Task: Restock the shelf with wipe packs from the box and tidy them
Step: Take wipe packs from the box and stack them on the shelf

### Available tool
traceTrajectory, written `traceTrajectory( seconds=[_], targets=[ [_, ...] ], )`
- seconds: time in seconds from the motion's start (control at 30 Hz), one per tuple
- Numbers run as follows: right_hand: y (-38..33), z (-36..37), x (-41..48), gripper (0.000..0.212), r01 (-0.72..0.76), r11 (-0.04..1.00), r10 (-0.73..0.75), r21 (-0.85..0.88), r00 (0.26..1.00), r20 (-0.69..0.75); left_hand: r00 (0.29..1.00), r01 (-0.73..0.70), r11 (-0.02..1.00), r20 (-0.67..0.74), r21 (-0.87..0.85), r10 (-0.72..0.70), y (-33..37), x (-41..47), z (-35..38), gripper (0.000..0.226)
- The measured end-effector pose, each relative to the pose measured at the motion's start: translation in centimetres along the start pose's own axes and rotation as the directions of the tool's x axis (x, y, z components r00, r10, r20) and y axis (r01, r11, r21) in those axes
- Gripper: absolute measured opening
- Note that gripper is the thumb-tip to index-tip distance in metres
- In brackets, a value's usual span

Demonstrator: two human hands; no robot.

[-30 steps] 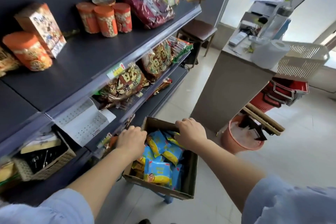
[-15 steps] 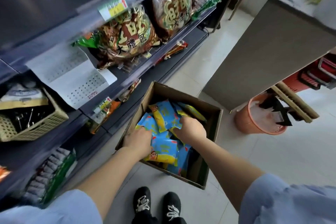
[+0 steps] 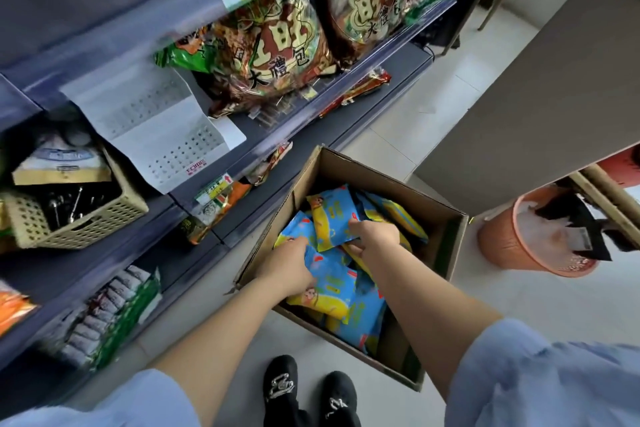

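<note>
Dark shelf unit [image 3: 55, 270] fills 8 to 12 o'clock w/ big snack bags [image 3: 277, 55] at 12 and a woven basket [image 3: 79, 229] at 9; a grey counter [image 3: 519, 97] stands at 2 and an orange bin [image 3: 502, 246] at 3. Open cardboard box [image 3: 391, 180] sits on the floor at centre, beside the shelf's base, holding a loose pile of blue-and-yellow wipe packs [image 3: 360, 315]. Both hands are inside it: right hand [image 3: 375, 236] pinches the top pack [image 3: 330, 218], thumb over and fingers under, while left hand [image 3: 285, 265], toward 7, has fingers curled on the front pack [image 3: 329, 291].
</note>
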State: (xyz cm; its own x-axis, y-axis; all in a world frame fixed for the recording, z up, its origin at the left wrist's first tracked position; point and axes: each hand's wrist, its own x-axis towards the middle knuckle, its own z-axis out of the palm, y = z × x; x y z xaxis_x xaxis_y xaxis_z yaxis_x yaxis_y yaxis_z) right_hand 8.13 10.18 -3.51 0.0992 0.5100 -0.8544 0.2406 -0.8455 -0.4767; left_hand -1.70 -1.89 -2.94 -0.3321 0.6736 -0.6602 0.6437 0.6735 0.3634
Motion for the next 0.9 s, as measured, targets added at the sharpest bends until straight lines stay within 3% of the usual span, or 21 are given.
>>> traceTrajectory(
  seconds=[0.07,0.13,0.2,0.3,0.43,0.73,0.9],
  targets=[
    [-0.4,0.1,-0.3,0.019,0.028,1.000,-0.029,0.009,0.999,0.045,0.999,0.006,1.000,-0.042,-0.031,-0.007,0.0,-0.1,-0.8,0.051],
    [-0.6,0.2,-0.8,0.019,0.142,0.979,-0.142,-0.146,0.990,0.008,0.997,-0.003,0.998,-0.083,-0.055,-0.001,0.2,-0.5,-1.5,0.046],
    [-0.9,-0.2,-1.7,0.023,0.284,0.894,-0.323,-0.348,0.945,-0.059,0.994,-0.012,0.998,-0.112,-0.064,0.005,0.6,-1.1,-2.1,0.034],
    [-2.0,-1.5,-4.1,0.019,0.459,0.717,-0.547,-0.525,0.837,-0.016,0.989,-0.010,0.995,-0.149,-0.097,-0.004,1.4,-2.6,-3.4,0.027],
    [-4.0,-3.1,-7.5,0.019,0.565,0.551,-0.662,-0.615,0.744,0.090,0.974,-0.004,0.981,-0.224,-0.191,-0.039,2.2,-5.1,-6.1,0.021],
    [-10.4,-4.2,-16.6,0.030,0.754,0.338,-0.756,-0.563,0.574,0.315,0.894,0.013,0.941,-0.418,-0.338,-0.163,2.8,-12.9,-13.6,0.025],
    [-13.6,-3.6,-22.6,0.022,0.845,0.215,-0.800,-0.489,0.440,0.408,0.791,0.012,0.894,-0.542,-0.449,-0.283,1.9,-18.5,-18.3,0.031]
  ],
)
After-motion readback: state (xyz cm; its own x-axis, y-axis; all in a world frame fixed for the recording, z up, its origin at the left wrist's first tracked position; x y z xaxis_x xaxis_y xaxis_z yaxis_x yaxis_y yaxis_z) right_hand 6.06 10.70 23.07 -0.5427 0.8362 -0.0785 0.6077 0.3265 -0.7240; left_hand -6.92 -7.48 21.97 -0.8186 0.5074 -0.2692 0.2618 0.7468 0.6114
